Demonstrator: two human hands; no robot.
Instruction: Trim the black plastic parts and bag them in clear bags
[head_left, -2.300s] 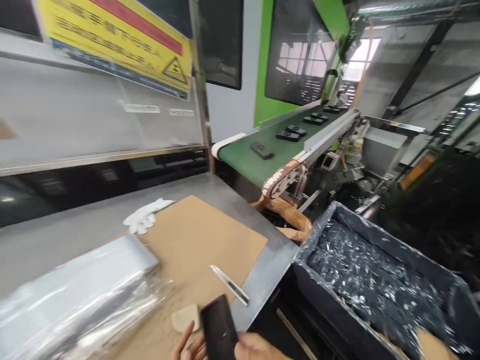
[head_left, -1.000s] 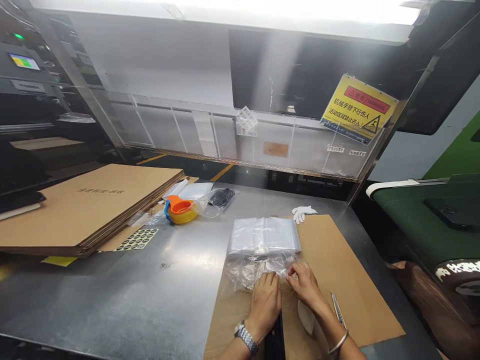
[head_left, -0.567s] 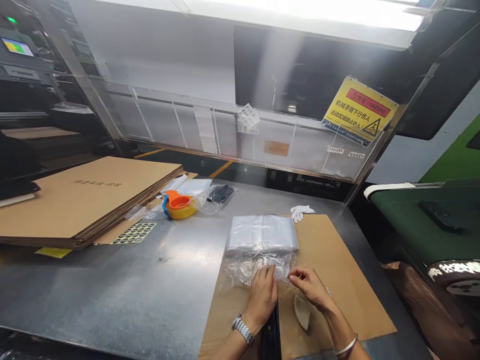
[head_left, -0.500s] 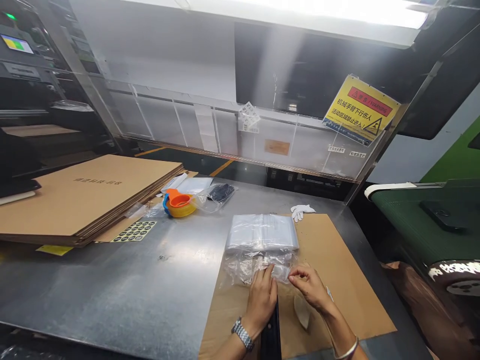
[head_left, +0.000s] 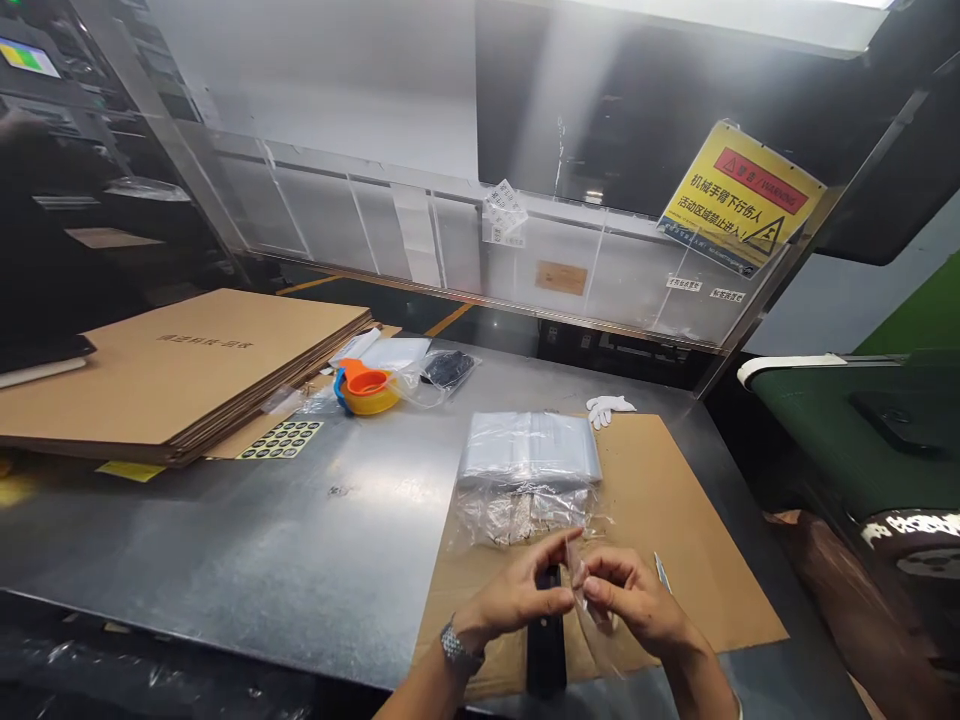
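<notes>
Low in the frame, the left hand (head_left: 517, 598) and right hand (head_left: 630, 600) pinch a thin clear bag (head_left: 581, 585) between fingertips, both grips clamped on its top edge, lifted just above the cardboard sheet (head_left: 675, 520). The film is slick and limp, so it could slide out or cling shut if the pinch slackens. A flat black part (head_left: 546, 645) lies below, a slim blade (head_left: 662, 572) just right, a glossy bag stack (head_left: 531, 448) beyond, on the dull steel bench (head_left: 225, 560).
</notes>
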